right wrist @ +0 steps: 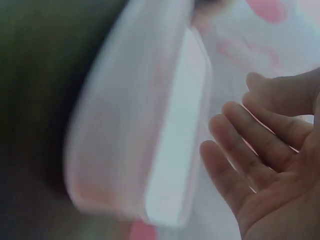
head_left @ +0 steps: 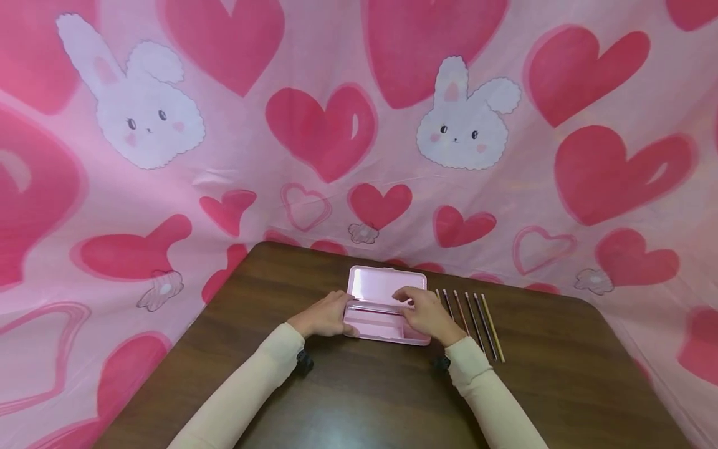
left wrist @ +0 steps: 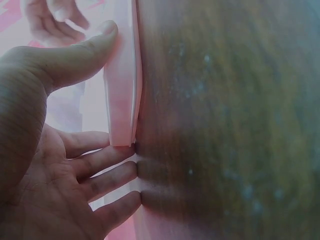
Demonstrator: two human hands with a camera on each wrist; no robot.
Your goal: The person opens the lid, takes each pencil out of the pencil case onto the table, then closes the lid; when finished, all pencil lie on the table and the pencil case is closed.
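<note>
A pink cloth (head_left: 359, 125) printed with hearts and white bunnies hangs all round me, and in front of it sits my dark wooden worktop (head_left: 359, 386). Near its far middle lies the pink pencil case (head_left: 384, 305), lid thrown back and open towards me, the tray nearest my wrists. My left hand (head_left: 325, 315) steadies the case at its left end: on the left wrist view the thumb presses flat along the case's edge while the fingers (left wrist: 107, 172) lie straight against the worktop beside it, so this hand is spread and bracing, not gripping. My right hand (head_left: 423, 312) hovers over the right part of the tray with fingers loose and slightly spread; the right wrist view shows an empty palm just beside the case, holding nothing. To the right of the case, just beside my right hand, a row of coloured pencils (head_left: 473, 321) lies side by side, tips pointing away from me. To do this well, I judge I should keep the left hand firm so the light case does not slide, and pick the pencils singly, laying each lengthwise in the tray so the lid can close flat.
</note>
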